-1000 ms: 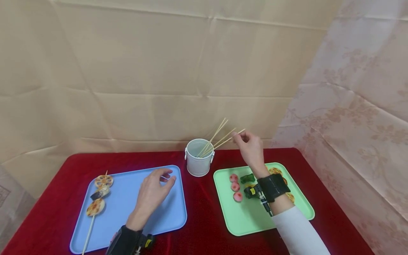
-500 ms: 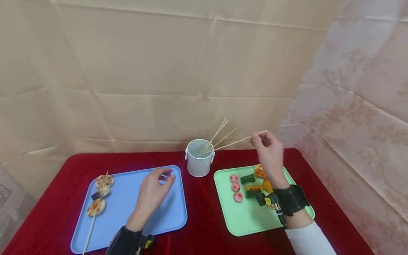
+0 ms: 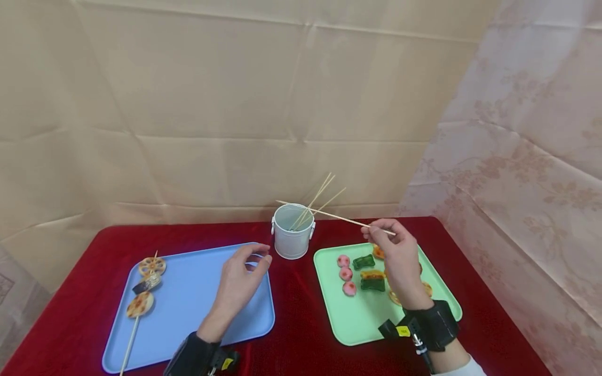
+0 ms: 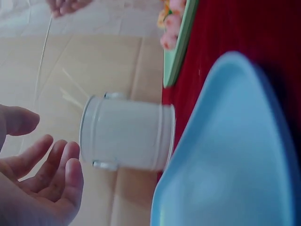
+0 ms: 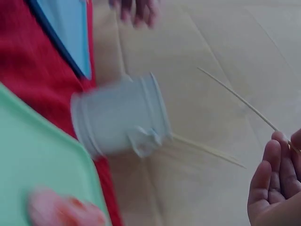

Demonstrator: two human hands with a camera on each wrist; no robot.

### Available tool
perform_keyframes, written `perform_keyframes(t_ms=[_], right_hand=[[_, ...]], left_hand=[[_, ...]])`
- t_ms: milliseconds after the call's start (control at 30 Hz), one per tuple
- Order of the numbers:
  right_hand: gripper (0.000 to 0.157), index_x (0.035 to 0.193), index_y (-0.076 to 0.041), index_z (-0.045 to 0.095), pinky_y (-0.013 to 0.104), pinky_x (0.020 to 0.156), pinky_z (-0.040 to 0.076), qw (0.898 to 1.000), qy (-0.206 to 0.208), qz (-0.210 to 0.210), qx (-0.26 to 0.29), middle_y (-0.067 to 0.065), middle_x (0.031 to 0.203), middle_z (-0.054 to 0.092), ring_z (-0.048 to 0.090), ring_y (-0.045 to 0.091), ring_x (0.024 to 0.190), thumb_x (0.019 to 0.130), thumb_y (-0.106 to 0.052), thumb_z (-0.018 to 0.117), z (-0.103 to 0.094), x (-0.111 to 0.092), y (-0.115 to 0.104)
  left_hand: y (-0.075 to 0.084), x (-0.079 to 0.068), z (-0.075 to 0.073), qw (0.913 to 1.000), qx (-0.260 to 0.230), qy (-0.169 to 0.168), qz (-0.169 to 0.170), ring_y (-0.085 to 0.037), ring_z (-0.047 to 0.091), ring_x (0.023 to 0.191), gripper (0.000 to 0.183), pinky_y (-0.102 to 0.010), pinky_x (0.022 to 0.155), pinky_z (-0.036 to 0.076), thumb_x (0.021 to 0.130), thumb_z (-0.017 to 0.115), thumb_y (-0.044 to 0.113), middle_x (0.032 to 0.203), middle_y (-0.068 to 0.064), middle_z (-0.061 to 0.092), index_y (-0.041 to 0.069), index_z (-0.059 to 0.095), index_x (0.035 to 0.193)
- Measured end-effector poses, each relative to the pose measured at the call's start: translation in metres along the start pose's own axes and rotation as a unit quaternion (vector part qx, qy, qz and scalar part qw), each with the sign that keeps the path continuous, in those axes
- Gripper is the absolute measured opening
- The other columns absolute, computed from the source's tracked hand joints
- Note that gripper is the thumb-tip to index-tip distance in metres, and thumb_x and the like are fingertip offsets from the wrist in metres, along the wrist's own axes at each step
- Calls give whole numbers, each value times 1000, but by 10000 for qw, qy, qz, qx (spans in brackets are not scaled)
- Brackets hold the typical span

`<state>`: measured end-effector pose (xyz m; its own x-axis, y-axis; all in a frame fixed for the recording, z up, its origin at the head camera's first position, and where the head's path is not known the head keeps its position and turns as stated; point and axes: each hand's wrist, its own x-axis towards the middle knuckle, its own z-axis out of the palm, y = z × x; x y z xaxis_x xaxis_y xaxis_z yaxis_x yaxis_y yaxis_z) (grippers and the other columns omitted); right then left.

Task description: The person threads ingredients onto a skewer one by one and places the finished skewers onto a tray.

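Note:
My right hand [image 3: 397, 256] pinches a thin wooden skewer [image 3: 338, 216] near one end, above the green tray. The skewer points left and passes over the mouth of the white bucket [image 3: 292, 241]; in the right wrist view its free tip [image 5: 200, 69] is clear of the bucket. Several other skewers [image 3: 329, 201] lean inside the bucket. Over the right part of the blue tray [image 3: 202, 303] hovers my left hand [image 3: 240, 279], fingers loosely bent and holding nothing. On that tray's left side lies a loaded skewer with a lotus root slice [image 3: 152, 266], a dark-skinned piece and a browned round slice [image 3: 139, 304].
The green tray [image 3: 345, 329] bears pink balls [image 3: 345, 273], green pieces [image 3: 372, 284] and yellow-orange pieces partly hidden by my right hand. A red cloth [image 3: 293, 324] covers the table. Beige cloth [image 3: 211, 104] hangs close behind the bucket.
My right hand has drawn the skewer out of the bucket, moving right, then lowered toward me as the skewer swung level. My left hand has shifted slightly right.

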<state>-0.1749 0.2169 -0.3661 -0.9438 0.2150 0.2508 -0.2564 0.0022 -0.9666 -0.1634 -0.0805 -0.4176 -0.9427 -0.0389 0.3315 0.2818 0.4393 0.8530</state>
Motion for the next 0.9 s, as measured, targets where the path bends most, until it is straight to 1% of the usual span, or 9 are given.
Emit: perform_keyframes(t_ms=[100, 167, 233, 333, 400, 467, 533, 667, 900], right_hand=[[27, 102, 1, 60, 30, 84, 51, 9976, -549, 338, 239, 13, 98, 71, 66, 23, 92, 90, -22, 68, 9, -10, 10], [27, 102, 1, 59, 31, 67, 54, 9926, -874, 658, 526, 14, 94, 69, 65, 22, 78, 89, -21, 68, 16, -17, 17], [27, 101, -1, 59, 28, 51, 49, 9866, -1066, 1036, 670, 12, 91, 68, 61, 16, 66, 88, -22, 69, 23, -24, 23], [29, 101, -1, 59, 26, 46, 45, 9791, -1225, 1438, 751, 10, 90, 67, 59, 17, 67, 86, -22, 71, 35, -32, 31], [29, 102, -1, 59, 28, 62, 52, 9773, -1240, 1539, 766, 9, 94, 69, 63, 20, 80, 86, -21, 72, 42, -37, 36], [28, 103, 1, 59, 33, 83, 52, 9741, -1301, 1604, 920, 10, 97, 70, 64, 26, 95, 86, -18, 71, 48, -41, 40], [26, 104, 3, 58, 38, 92, 48, 9695, -1373, 1682, 1137, 12, 97, 70, 62, 30, 101, 87, -14, 69, 53, -45, 44], [24, 104, 3, 58, 35, 89, 50, 9655, -1425, 1788, 1248, 10, 95, 70, 64, 28, 99, 88, -13, 68, 61, -50, 47], [22, 103, 2, 59, 34, 86, 51, 9648, -1526, 1758, 1225, 10, 95, 70, 64, 29, 98, 88, -12, 68, 68, -54, 51]], left_hand=[[3, -1, 7, 9978, -587, -228, -214, -16, 64, 93, 29, -34, 80, 53, 89, 67, 18, 108, -2, 66, 8, 66, 116], [5, -2, 12, 9917, -1154, -369, -422, -17, 64, 97, 34, -32, 83, 52, 90, 67, 19, 112, -6, 65, 6, 63, 120], [7, -3, 16, 9798, -1840, -469, -632, -19, 64, 100, 39, -30, 85, 52, 89, 68, 18, 116, -11, 64, 2, 60, 124], [10, -5, 23, 9450, -3095, -600, -872, -26, 63, 105, 44, -32, 87, 51, 91, 66, 14, 122, -22, 60, -5, 53, 128], [13, -7, 27, 9128, -3895, -652, -1041, -32, 61, 108, 44, -35, 88, 51, 92, 63, 11, 124, -26, 57, -8, 49, 129], [15, -9, 30, 8806, -4527, -674, -1229, -36, 59, 111, 42, -39, 89, 50, 94, 61, 9, 125, -29, 56, -9, 46, 129], [18, -11, 34, 8604, -4860, -638, -1396, -37, 58, 112, 43, -40, 89, 49, 94, 60, 8, 124, -27, 57, -10, 45, 130], [22, -15, 41, 8481, -5005, -505, -1666, -33, 62, 108, 43, -40, 88, 49, 94, 60, 10, 119, -23, 62, -10, 45, 129], [21, -17, 49, 8425, -5031, -278, -1906, -28, 66, 99, 40, -39, 87, 50, 91, 64, 10, 107, -19, 68, -13, 49, 121]])
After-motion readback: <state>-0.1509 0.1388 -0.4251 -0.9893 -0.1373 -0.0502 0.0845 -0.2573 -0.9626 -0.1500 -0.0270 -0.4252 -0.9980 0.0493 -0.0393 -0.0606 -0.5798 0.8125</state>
